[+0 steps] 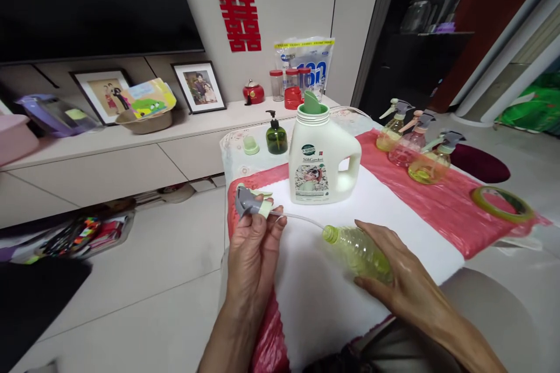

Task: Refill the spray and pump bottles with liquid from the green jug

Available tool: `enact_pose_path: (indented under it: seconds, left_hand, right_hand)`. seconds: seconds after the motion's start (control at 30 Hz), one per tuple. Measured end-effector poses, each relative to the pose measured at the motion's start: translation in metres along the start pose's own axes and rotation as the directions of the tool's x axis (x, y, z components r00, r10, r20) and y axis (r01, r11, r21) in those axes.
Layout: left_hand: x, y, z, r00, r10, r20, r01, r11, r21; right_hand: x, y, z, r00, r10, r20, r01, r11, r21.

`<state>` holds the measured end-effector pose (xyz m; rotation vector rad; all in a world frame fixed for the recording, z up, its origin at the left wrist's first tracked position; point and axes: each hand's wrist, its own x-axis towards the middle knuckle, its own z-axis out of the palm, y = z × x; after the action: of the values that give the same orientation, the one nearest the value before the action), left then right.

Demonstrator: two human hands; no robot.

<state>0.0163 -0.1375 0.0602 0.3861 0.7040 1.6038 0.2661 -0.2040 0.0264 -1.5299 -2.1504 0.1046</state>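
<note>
My left hand (254,245) is closed around a grey and green spray head (250,203), whose thin tube (300,220) runs into the neck of a yellow-green plastic bottle (356,249). My right hand (396,271) grips that bottle, which lies on its side over the white cloth (332,297). Behind them a white detergent jug (321,157) stands upright with a green funnel (312,104) in its mouth.
Three spray bottles (415,140) stand at the back right on the red plastic sheet (437,198), near a green tape roll (503,204). A dark green pump bottle (275,137) and a small green cap (251,144) sit behind the jug. A low cabinet (131,157) lines the wall.
</note>
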Motion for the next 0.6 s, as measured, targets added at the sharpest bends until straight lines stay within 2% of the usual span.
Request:
enact_pose_path:
  seconds: [0.17,0.3,0.6]
  left_hand:
    - [-0.012,-0.008,0.007,0.991,-0.006,0.133,-0.006,0.996,0.09]
    - [-0.017,-0.014,0.008,0.98,-0.016,0.197,-0.016,0.987,0.159]
    - [-0.023,-0.019,0.002,0.975,-0.054,0.217,-0.001,0.969,0.247]
  right_hand:
    - [0.006,-0.016,0.005,1.0,-0.018,-0.015,0.019,0.997,0.073]
    - [0.012,-0.029,0.008,0.999,-0.027,-0.046,0.033,0.99,0.14]
    - [0.019,-0.043,0.013,0.998,-0.026,-0.059,0.04,0.967,0.253]
